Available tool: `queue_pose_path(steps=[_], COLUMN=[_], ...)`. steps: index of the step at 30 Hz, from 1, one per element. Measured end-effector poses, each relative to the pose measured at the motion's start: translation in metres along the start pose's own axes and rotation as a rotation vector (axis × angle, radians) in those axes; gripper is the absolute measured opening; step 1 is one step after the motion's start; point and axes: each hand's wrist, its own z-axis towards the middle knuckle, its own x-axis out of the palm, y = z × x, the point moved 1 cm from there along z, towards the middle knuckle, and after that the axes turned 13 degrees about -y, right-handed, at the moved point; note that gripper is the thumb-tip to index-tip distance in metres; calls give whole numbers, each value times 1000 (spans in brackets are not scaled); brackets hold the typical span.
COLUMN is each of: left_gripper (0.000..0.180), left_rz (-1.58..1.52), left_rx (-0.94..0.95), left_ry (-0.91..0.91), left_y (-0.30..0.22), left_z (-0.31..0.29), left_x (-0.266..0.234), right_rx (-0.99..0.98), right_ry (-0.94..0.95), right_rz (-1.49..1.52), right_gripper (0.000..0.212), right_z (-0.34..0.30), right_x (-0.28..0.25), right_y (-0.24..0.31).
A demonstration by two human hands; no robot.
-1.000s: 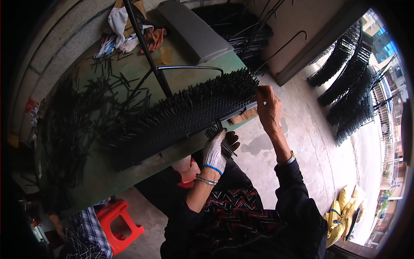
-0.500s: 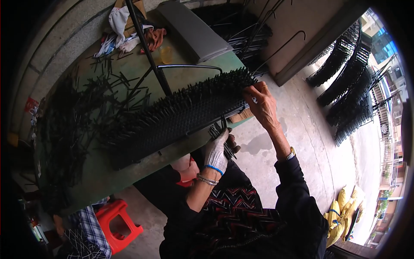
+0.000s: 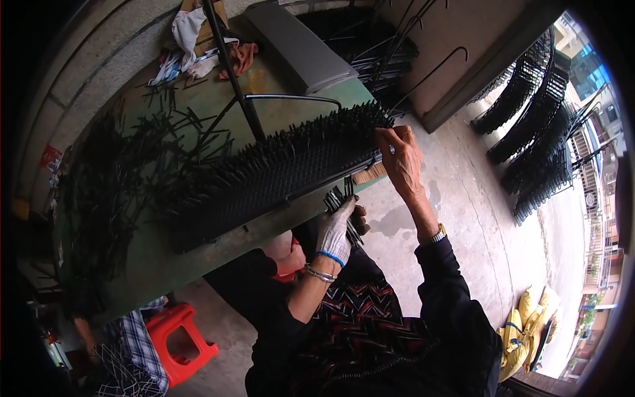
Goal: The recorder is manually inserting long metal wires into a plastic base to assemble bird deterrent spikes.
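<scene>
1. The black perforated panel point(image 3: 278, 182) is lying slantwise on the green table point(image 3: 149, 284), running from near left to far right. Dark bristles point(image 3: 284, 142) are standing in a dense band along its far side, while the nearer holes are showing no bristles.
2. The bare right hand point(image 3: 401, 155) is working at the panel's right end. Its thumb and forefinger are closing to a narrow pinch, the other fingers curling inward; whether a strip is lying between the tips, one cannot tell.
3. The gloved left hand point(image 3: 335, 228) is holding a bundle of black strips point(image 3: 338, 200) just off the table's near edge, its fingers wrapping round them and the strip ends pointing toward the panel.
4. The step in hand, judging by the posture, is one of setting single strips into the panel's holes at its right end, with the left hand serving as the supply.
5. The next move is probably calling for a firm seating of any strip in the pinch, then a widening of the right fingers and the picking of one strip from the bundle.
6. Loose strips point(image 3: 112, 178) are lying heaped on the table's left side, well apart from both hands; a wooden block point(image 3: 370, 174) is resting beneath the panel's right end.
</scene>
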Motion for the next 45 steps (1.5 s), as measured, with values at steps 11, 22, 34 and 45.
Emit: queue_pose_path(steps=[11,22,34,45], left_gripper=[18,23,26,21], left_rz=[96,215,271,366], left_rx=[68,76,92,97], left_ry=[9,52,123,157], left_y=[-2,0,-7,-13], left_z=[-9,-14,-10,-4], left_x=[1,6,8,0], right_rx=[283,550,623,603], right_ry=[360,722,755,735], right_rz=[227,652,789,770], right_gripper=[27,15,18,17], right_z=[-15,-22,-21,-21], right_x=[-30,-46,-39,-37], right_y=[26,31,17,20])
